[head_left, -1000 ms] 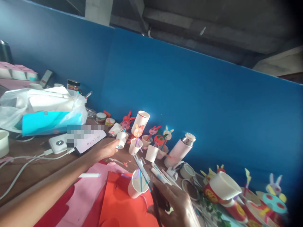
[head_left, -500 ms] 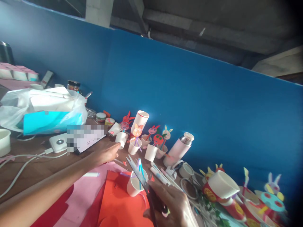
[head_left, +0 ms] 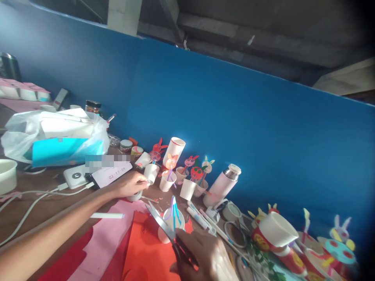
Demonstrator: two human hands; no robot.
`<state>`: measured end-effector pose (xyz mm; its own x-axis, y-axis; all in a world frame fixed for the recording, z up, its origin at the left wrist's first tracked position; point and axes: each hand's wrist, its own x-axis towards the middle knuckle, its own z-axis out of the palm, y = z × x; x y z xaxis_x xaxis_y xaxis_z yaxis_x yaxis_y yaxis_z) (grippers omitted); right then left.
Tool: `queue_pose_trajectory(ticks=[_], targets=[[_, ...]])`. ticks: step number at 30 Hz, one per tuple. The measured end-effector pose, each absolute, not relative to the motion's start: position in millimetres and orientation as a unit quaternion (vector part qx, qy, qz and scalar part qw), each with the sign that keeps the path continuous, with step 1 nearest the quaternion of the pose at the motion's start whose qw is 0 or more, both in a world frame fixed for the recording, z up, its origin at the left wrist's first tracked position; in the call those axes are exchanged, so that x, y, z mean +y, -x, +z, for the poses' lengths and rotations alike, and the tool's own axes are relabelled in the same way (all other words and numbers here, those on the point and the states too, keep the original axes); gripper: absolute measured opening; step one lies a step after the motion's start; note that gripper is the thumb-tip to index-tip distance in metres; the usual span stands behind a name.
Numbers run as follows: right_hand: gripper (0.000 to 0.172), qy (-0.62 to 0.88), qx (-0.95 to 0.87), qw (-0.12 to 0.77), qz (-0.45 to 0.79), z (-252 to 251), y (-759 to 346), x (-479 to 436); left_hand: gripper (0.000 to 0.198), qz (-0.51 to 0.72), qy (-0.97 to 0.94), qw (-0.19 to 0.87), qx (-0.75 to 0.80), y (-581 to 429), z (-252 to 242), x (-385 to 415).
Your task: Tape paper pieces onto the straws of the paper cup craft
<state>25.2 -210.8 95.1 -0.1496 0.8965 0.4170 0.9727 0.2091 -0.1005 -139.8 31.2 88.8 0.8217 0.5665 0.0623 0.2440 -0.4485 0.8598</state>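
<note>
My right hand [head_left: 202,249] grips a pair of scissors [head_left: 161,222] by the handles. Their blades point up and left, slightly apart, across the front of a white paper cup [head_left: 179,214] holding blue and purple bent strips. Further left, my left hand [head_left: 130,185] reaches over the table with thumb and fingertips pressed together; what they pinch is too small to make out. A whitish roll [head_left: 136,196], possibly tape, shows just under that hand. Close beyond the fingertips is a tilted paper cup [head_left: 151,171] with a red paper figure. Red paper [head_left: 146,249] lies under the scissors.
Paper cups with animal figures [head_left: 191,162], a pink thermos [head_left: 224,185] and markers [head_left: 197,217] stand or lie beyond. A phone [head_left: 113,174], white power bank [head_left: 76,176] and cables are at left, beside a plastic bag [head_left: 20,136]. More decorated cups [head_left: 278,230] are at right.
My left hand has drawn slightly left and up, and the whitish roll now shows under it. The scissors have shifted left and down in my right hand. The cup with strips has hardly moved.
</note>
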Motion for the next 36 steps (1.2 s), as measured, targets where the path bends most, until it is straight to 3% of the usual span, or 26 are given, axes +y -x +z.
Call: queue_pose_trajectory(ticks=[7, 16, 21, 29, 36], targets=[[0.046, 0.630, -0.747, 0.158, -0.144, 80.6, -24.5, -205.9, 0.049, 0.089, -0.807, 0.563, 0.156, 146.6, 109.8, 6.6], [0.052, 0.615, -0.760, 0.127, -0.165, 71.1, -29.7, -205.7, 0.021, 0.083, -0.863, 0.480, 0.133, 141.0, 104.4, -6.5], [0.049, 0.626, -0.758, 0.100, -0.152, 69.5, -26.7, -204.6, 0.010, 0.088, -0.857, 0.491, 0.128, 139.9, 108.4, -11.5], [0.035, 0.674, -0.727, 0.101, -0.081, 71.1, -19.1, -203.4, 0.023, 0.121, -0.752, 0.619, 0.190, 140.2, 108.4, -0.9], [0.025, 0.673, -0.736, -0.034, -0.063, 23.9, 11.9, -188.8, 0.033, 0.138, -0.711, 0.649, 0.234, 133.6, 95.5, 6.6]])
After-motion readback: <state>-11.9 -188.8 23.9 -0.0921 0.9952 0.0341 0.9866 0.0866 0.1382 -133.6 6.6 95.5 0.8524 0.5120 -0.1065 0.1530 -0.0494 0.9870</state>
